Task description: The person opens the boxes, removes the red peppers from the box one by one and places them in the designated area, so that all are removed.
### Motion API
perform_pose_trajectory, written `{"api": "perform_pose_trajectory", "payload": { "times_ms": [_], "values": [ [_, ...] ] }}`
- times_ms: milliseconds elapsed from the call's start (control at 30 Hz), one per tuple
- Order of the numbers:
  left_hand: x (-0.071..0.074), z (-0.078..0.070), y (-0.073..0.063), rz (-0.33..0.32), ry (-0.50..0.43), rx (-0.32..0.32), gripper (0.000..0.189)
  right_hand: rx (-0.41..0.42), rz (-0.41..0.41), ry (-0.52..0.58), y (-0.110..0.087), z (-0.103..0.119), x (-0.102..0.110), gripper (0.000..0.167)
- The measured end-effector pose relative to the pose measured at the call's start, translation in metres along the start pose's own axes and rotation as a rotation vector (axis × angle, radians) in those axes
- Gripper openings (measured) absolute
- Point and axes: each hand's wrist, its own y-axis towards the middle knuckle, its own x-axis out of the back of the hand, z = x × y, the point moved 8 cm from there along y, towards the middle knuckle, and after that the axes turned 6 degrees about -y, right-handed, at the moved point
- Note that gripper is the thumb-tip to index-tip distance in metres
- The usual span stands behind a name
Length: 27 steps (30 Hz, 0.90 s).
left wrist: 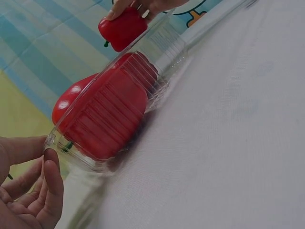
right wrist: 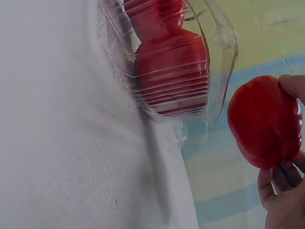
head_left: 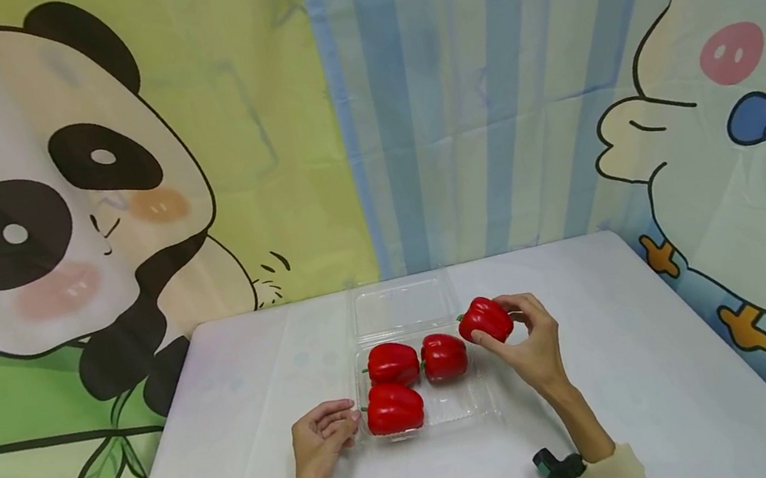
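Observation:
My right hand (head_left: 536,344) holds a red bell pepper (head_left: 484,319) by its sides, raised near the back right corner of a clear plastic clamshell box (head_left: 457,406). The same bell pepper (right wrist: 264,121) shows between thumb and fingers in the right wrist view. My left hand (head_left: 322,444) pinches the box's left rim between thumb and finger, plain in the left wrist view. Inside the box lie three more red bell peppers: one at the back left (head_left: 393,364), one at the back right (head_left: 444,356) and one at the front left (head_left: 394,408).
The box's clear lid (head_left: 402,308) lies folded back behind it on the white-covered table (head_left: 248,431). A dark curved device (head_left: 559,465) sits by the right wrist, near the sleeve (head_left: 616,477). Printed curtains (head_left: 257,125) hang behind the table.

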Motion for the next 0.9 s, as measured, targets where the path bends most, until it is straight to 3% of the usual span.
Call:
{"api": "perform_pose_trajectory", "payload": {
  "times_ms": [467,900],
  "values": [
    [0.001,0.002,0.001,-0.018,-0.016,0.031,0.029,-0.018,-0.040,-0.027,0.005,-0.006,0.007,0.059],
    [0.001,0.003,0.000,-0.015,-0.021,0.033,0.033,-0.096,-0.098,-0.094,0.010,-0.021,0.013,0.061]
  ]
}}
